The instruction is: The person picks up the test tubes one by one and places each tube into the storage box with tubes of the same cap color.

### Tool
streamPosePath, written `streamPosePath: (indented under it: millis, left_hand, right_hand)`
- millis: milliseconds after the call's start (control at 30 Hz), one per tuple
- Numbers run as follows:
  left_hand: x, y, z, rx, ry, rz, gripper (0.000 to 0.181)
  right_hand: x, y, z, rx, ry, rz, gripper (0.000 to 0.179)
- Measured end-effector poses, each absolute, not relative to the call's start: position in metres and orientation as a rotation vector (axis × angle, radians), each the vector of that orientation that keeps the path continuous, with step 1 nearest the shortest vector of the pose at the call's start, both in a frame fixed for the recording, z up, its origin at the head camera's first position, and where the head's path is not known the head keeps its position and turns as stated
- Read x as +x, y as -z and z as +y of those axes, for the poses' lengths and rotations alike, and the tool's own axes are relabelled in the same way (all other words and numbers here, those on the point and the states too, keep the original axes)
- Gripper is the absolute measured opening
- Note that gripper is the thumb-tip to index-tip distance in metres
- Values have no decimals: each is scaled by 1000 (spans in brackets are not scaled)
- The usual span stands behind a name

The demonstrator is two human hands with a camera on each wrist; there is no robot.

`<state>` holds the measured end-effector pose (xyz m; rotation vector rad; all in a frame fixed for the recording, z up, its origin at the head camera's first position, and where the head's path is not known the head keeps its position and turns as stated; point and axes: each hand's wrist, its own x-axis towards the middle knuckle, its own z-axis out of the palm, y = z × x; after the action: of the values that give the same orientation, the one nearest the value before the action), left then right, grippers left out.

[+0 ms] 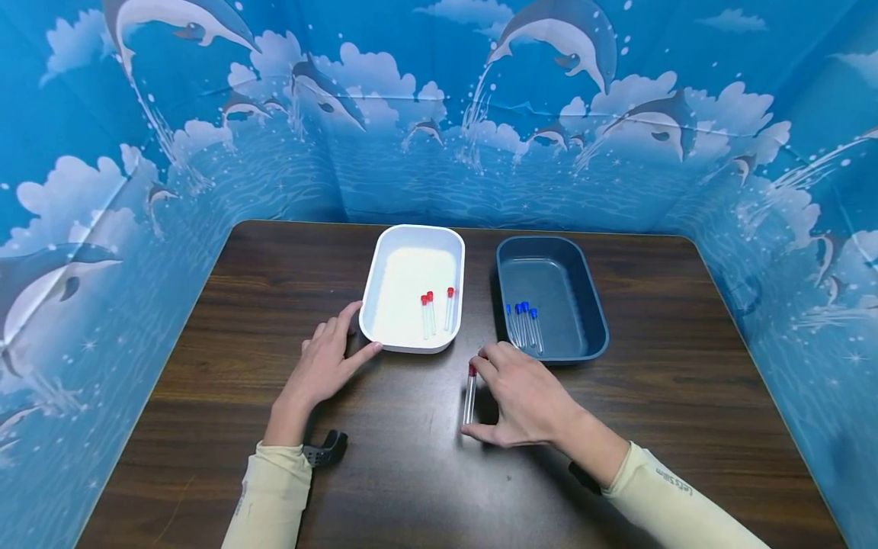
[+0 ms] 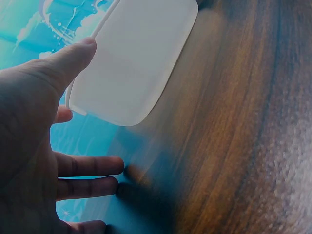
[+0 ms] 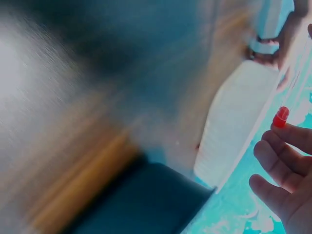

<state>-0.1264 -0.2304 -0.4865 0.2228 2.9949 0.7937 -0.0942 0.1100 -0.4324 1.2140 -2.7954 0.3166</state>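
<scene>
My right hand (image 1: 527, 400) holds a clear test tube with a red cap (image 1: 471, 393) between thumb and fingers, over the table in front of the bins. Its red cap shows by the fingertips in the right wrist view, where most of the glass is faint. Beside the white bin (image 1: 405, 345), my left hand (image 1: 324, 364) has its fingers spread, index finger and thumb touching the near left corner. Three red-capped tubes (image 1: 431, 303) lie inside that bin. Several blue-capped tubes (image 1: 524, 308) lie in the dark blue bin (image 1: 595, 335), just beyond my right hand.
Both bins stand toward the back of the dark wooden table (image 1: 206, 366), with a narrow gap between them. A blue dolphin-print curtain (image 1: 411, 114) surrounds the back and sides. A black strap (image 1: 326, 450) is on my left wrist.
</scene>
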Motion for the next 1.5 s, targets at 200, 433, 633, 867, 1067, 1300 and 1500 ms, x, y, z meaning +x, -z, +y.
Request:
streamPosePath:
  millis: [200, 433, 633, 867, 1067, 1300, 1500]
  left_hand:
    - [-127, 486, -230, 223, -795, 2992, 89]
    - [-126, 486, -230, 229, -798, 2995, 88]
    - [-126, 486, -230, 222, -795, 2997, 88]
    - [-126, 486, -230, 226, -798, 3001, 88]
    - [-126, 486, -230, 239, -800, 3006, 88]
    - [-126, 486, -230, 234, -799, 3007, 88]
    - [-125, 485, -230, 226, -795, 3004, 89]
  right_hand:
    - [-110, 421, 108, 1208, -325, -2759, 85]
    - [-133, 410, 102, 1190, -308, -2712, 84]
    - [-152, 404, 97, 1172, -291, -2707, 84]
    - [-173, 408, 90, 1167, -258, -2748, 84]
    - [-186, 417, 82, 1170, -208, -2761, 84]
    - [-199, 422, 71, 1178, -169, -2799, 87]
    - [-210, 425, 60, 1199, -118, -2807, 86]
